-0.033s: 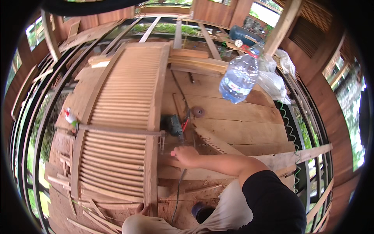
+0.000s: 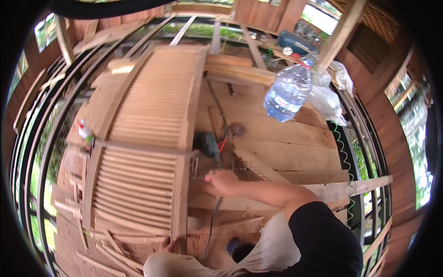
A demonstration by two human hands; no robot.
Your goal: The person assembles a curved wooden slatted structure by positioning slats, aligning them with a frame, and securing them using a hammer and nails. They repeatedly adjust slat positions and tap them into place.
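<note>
A long slatted wooden panel [image 2: 138, 134] lies in front of me, its close-set slats running between two side rails. A bar clamp [image 2: 147, 148] spans it. My left hand [image 2: 170, 244], partly hidden by my knee, grips the near end of the panel's right rail. My right hand [image 2: 224, 182] is closed just right of that rail, over the boards. Something small and reddish-pink shows at its fingers, too blurred to name. Just beyond this hand lies a dark green power drill [image 2: 210, 145], its bit end toward the hand.
A big clear plastic bottle [image 2: 288, 94] hangs at the right, near plastic bags [image 2: 326, 99]. A round disc [image 2: 237, 129] lies beyond the drill. A cable [image 2: 212, 226] crosses the boards. Offcuts [image 2: 120, 258] are scattered at the near left. A blue tank [image 2: 295, 42] stands far right.
The whole view has shifted slightly, with some blur. Both hands keep nearly the same places beside the panel.
</note>
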